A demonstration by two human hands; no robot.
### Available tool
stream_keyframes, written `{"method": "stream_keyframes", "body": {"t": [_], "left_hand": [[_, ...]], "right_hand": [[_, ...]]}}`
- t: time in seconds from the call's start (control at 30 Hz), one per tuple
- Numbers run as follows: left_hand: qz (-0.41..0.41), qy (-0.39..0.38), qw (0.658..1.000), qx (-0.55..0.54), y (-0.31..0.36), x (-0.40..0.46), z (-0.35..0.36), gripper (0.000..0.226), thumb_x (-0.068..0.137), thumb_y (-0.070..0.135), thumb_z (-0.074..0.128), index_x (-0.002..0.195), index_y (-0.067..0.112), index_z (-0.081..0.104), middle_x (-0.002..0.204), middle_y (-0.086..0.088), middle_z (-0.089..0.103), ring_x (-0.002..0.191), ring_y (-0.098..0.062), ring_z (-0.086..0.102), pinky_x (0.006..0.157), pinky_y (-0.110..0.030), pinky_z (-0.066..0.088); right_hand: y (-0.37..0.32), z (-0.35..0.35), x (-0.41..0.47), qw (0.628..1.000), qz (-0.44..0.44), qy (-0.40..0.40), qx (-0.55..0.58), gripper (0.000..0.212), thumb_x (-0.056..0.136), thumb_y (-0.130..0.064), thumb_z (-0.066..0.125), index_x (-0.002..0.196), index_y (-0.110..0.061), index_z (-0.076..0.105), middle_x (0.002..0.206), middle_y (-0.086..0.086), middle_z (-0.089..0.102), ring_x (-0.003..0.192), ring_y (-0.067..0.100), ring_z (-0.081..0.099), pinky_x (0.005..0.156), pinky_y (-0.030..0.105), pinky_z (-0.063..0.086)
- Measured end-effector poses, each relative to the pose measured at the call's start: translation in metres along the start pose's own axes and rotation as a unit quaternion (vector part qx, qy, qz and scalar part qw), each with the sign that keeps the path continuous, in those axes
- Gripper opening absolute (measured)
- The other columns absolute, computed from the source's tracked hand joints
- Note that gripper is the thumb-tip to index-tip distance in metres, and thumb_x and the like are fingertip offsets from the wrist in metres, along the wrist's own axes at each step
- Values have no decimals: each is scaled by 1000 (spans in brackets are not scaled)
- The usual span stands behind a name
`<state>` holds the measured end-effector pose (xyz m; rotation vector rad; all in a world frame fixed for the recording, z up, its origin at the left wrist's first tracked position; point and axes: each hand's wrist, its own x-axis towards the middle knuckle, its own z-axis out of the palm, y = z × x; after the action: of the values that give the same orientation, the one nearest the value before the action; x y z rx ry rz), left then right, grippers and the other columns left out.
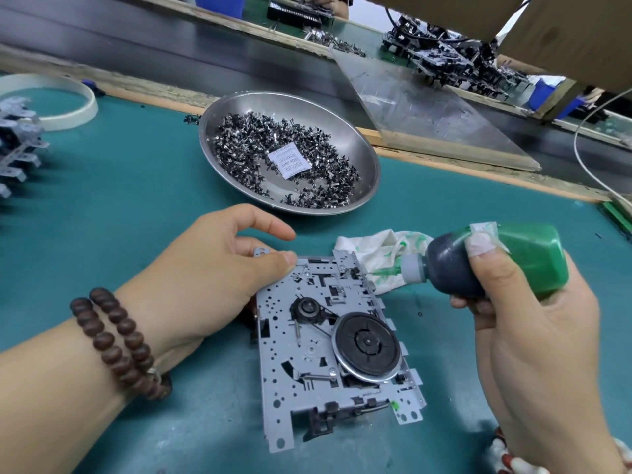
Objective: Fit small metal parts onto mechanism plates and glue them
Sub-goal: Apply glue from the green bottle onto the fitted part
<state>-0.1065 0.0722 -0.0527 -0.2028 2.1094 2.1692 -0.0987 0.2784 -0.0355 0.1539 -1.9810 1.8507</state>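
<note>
A grey metal mechanism plate [307,357] with a black flywheel and belt lies on the green mat in front of me. My left hand [219,268] grips its upper left corner, thumb on top of the plate. My right hand [533,343] holds a green glue bottle [492,265] on its side, its grey nozzle pointing left at the plate's upper right edge. A dab of green glue shows at the plate's lower right corner. A round steel bowl [362,145] behind the plate holds several small dark metal parts [246,145] and a white desiccant packet.
A white cloth [372,248] stained with green glue lies under the nozzle. Stacked grey plates [17,145] sit at the left edge beside a white ring [78,100]. A clear sheet [424,107] leans behind the bowl. A conveyor belt [171,46] runs across the back.
</note>
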Motion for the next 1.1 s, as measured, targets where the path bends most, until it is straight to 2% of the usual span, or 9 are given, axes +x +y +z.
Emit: {"method": "stream_keyframes", "body": {"t": [0.1,0.23,0.57,0.7,0.83,1.0,1.1], "left_hand": [[-1,0,1000,0,0,0,0,13,78,6,66,85,16,62,71,-22,61,61,-28,54,64,-38,45],[-1,1,1000,1,0,0,0,13,77,7,66,84,17,63,66,-19,60,60,-27,54,65,-38,45],[-3,-1,1000,0,0,0,0,13,78,7,66,84,18,63,68,-21,60,62,-28,54,67,-40,44],[-4,-1,1000,-2,0,-1,0,13,78,7,66,84,17,62,70,-23,61,62,-27,53,67,-40,43],[-4,0,1000,-1,0,0,0,13,78,7,66,84,17,63,69,-21,62,61,-27,54,66,-37,44],[-6,0,1000,-3,0,0,0,13,78,6,65,85,17,62,74,-27,63,61,-27,54,64,-36,44],[-6,-1,1000,-4,0,0,0,13,78,7,66,85,17,62,71,-23,62,61,-27,54,65,-36,44]], "right_hand": [[1,-1,0,1000,0,-2,-4,19,67,-41,74,75,-26,66,69,-10,64,63,6,57,50,15,44],[2,-1,0,1000,1,-3,1,9,70,-37,66,74,-28,67,68,-11,64,61,4,57,49,15,44],[2,-2,1,1000,-3,7,-3,8,69,-38,66,74,-32,69,70,-12,65,62,3,58,49,15,45],[2,-2,1,1000,-6,5,-5,10,69,-38,72,75,-31,69,70,-12,65,62,3,57,49,15,45],[2,-2,1,1000,-4,9,-5,8,70,-37,66,74,-31,69,69,-12,65,62,3,57,49,15,44],[2,-2,1,1000,-2,10,-5,8,70,-37,66,75,-31,69,69,-12,65,62,3,57,49,15,44],[1,-2,1,1000,-1,9,-6,8,70,-37,66,74,-31,69,69,-11,65,62,3,57,50,15,44]]}}
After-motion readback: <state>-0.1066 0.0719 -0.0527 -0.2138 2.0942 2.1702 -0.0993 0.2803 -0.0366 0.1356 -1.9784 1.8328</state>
